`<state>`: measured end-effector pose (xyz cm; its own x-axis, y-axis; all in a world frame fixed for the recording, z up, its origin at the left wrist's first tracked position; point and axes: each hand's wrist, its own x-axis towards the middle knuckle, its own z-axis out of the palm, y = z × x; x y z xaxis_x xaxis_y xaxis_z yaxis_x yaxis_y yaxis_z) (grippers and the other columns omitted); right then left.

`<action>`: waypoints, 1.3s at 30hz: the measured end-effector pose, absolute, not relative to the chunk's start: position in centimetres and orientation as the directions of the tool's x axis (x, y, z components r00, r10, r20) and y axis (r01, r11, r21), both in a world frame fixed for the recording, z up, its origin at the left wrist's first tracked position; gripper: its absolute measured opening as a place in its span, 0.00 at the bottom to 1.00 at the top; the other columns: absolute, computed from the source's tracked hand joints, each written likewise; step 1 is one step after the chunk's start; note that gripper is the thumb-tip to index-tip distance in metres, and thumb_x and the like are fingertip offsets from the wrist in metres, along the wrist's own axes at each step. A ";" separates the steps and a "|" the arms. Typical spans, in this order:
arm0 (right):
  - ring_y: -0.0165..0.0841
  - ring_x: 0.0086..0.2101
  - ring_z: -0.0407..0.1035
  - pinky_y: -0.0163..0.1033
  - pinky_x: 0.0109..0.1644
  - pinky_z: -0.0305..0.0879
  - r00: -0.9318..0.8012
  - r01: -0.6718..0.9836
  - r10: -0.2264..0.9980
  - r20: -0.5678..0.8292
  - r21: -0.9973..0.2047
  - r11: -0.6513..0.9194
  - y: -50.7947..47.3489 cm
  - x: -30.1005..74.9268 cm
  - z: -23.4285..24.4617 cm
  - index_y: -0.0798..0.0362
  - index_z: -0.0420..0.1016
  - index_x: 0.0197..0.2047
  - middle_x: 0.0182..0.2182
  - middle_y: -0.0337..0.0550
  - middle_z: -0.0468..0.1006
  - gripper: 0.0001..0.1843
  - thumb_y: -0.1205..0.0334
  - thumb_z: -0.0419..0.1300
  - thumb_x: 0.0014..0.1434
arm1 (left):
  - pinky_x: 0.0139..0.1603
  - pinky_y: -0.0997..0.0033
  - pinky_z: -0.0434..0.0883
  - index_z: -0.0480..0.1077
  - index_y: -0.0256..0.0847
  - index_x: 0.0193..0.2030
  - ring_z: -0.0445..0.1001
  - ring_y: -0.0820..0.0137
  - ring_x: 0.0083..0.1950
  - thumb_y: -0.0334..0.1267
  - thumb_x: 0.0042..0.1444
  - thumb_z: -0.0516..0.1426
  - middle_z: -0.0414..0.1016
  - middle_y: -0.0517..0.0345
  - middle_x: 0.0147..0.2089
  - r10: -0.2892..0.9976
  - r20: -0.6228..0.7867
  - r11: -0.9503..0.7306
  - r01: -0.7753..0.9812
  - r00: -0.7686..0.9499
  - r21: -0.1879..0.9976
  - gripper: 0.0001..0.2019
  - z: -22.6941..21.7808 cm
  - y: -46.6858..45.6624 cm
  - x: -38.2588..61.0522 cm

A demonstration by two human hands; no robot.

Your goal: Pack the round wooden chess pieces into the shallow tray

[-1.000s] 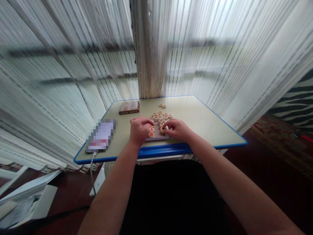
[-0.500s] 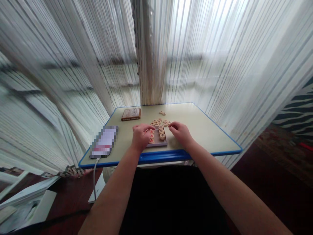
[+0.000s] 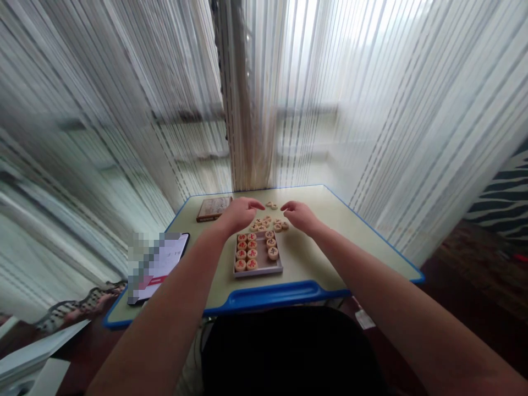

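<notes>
My left hand (image 3: pixel 242 213) reaches over the far side of the tray, fingers stretched to the right and holding nothing I can see. Opposite it, my right hand (image 3: pixel 302 216) is open too, its fingers pointing left. Between and below them lie loose wooden Chinese chess pieces (image 3: pixel 261 223), with another small cluster (image 3: pixel 281 225) beside my right hand. Two columns of red-marked pieces (image 3: pixel 252 253) fill the left of the shallow tray (image 3: pixel 264 271). A column of three dark-marked pieces (image 3: pixel 270 242) stands along its right side.
A few more pieces (image 3: pixel 271 205) lie farther back on the table (image 3: pixel 350 242). A brown box or book (image 3: pixel 212 209) rests at the back left. A phone (image 3: pixel 165 264), partly blurred out, lies at the left edge. Striped curtains (image 3: pixel 256 110) hang behind the table.
Both hands have moved forward, away from the tray, toward the loose pieces. The left hand no longer covers the tray's red-marked pieces. The view has tilted and shifted slightly.
</notes>
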<state>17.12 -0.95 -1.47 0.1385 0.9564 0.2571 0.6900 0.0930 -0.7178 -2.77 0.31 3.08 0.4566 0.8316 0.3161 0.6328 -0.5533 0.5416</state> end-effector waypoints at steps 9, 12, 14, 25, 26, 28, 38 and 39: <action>0.32 0.30 0.67 0.39 0.41 0.63 0.033 0.821 0.928 0.370 -0.539 0.186 0.7 18.8 -3.1 0.54 0.79 0.37 0.31 0.45 0.76 0.13 0.68 0.55 0.51 | 0.50 0.67 0.71 0.79 0.41 0.35 0.77 0.66 0.43 0.30 0.44 0.47 0.81 0.57 0.38 0.847 0.257 -0.515 0.596 0.466 0.616 0.19 -1.3 4.4 -4.1; 0.34 0.33 0.68 0.39 0.41 0.63 -0.073 0.857 0.963 0.261 -0.477 0.194 0.6 19.0 -2.7 0.55 0.80 0.38 0.34 0.47 0.77 0.12 0.64 0.59 0.51 | 0.51 0.66 0.70 0.79 0.40 0.33 0.76 0.66 0.44 0.32 0.45 0.46 0.81 0.56 0.39 0.844 0.182 -0.489 0.583 0.505 0.648 0.20 -2.4 4.5 -4.1; 0.35 0.36 0.69 0.39 0.43 0.63 -0.157 0.872 0.962 0.225 -0.426 0.242 0.4 18.7 -2.6 0.54 0.80 0.40 0.36 0.47 0.77 0.14 0.61 0.60 0.51 | 0.54 0.66 0.69 0.78 0.39 0.32 0.75 0.66 0.47 0.32 0.45 0.45 0.80 0.55 0.42 0.817 0.171 -0.510 0.554 0.550 0.657 0.20 -2.6 4.5 -3.9; 0.37 0.42 0.69 0.41 0.50 0.62 -0.250 0.855 0.927 0.278 -0.385 0.347 -0.5 17.6 -3.3 0.53 0.78 0.46 0.41 0.49 0.77 0.15 0.62 0.58 0.56 | 0.57 0.65 0.66 0.76 0.35 0.44 0.72 0.65 0.52 0.37 0.54 0.44 0.77 0.52 0.49 0.841 0.168 -0.495 0.606 0.514 0.623 0.22 -2.5 4.2 -3.7; 0.37 0.43 0.68 0.42 0.51 0.61 -0.269 0.847 0.921 0.282 -0.385 0.366 -0.5 17.7 -3.3 0.52 0.78 0.45 0.42 0.49 0.76 0.15 0.62 0.59 0.55 | 0.58 0.65 0.65 0.76 0.35 0.45 0.71 0.66 0.53 0.40 0.56 0.43 0.77 0.51 0.51 0.824 0.168 -0.515 0.592 0.541 0.620 0.22 -2.4 4.1 -3.7; 0.37 0.44 0.68 0.44 0.54 0.59 -0.321 0.833 0.904 0.282 -0.371 0.411 -0.6 17.6 -3.2 0.51 0.79 0.44 0.43 0.48 0.76 0.14 0.62 0.60 0.54 | 0.59 0.65 0.64 0.76 0.36 0.45 0.70 0.65 0.55 0.46 0.60 0.40 0.75 0.51 0.53 0.782 0.151 -0.553 0.562 0.604 0.614 0.26 -2.2 3.9 -3.6; 0.39 0.45 0.66 0.45 0.53 0.60 -0.303 0.859 0.906 0.296 -0.326 0.394 -0.3 17.6 -3.2 0.53 0.78 0.45 0.44 0.51 0.75 0.15 0.63 0.59 0.54 | 0.52 0.66 0.68 0.77 0.33 0.41 0.74 0.63 0.48 0.53 0.62 0.35 0.78 0.46 0.46 0.787 0.107 -0.564 0.639 0.607 0.523 0.34 -2.0 4.0 -3.6; 0.39 0.45 0.66 0.45 0.53 0.60 -0.299 0.862 0.908 0.293 -0.325 0.389 -0.3 17.6 -3.1 0.53 0.78 0.46 0.45 0.51 0.75 0.16 0.63 0.59 0.53 | 0.52 0.66 0.68 0.77 0.32 0.40 0.74 0.63 0.48 0.52 0.62 0.35 0.78 0.46 0.46 0.791 0.122 -0.569 0.646 0.600 0.509 0.34 -2.0 4.0 -3.7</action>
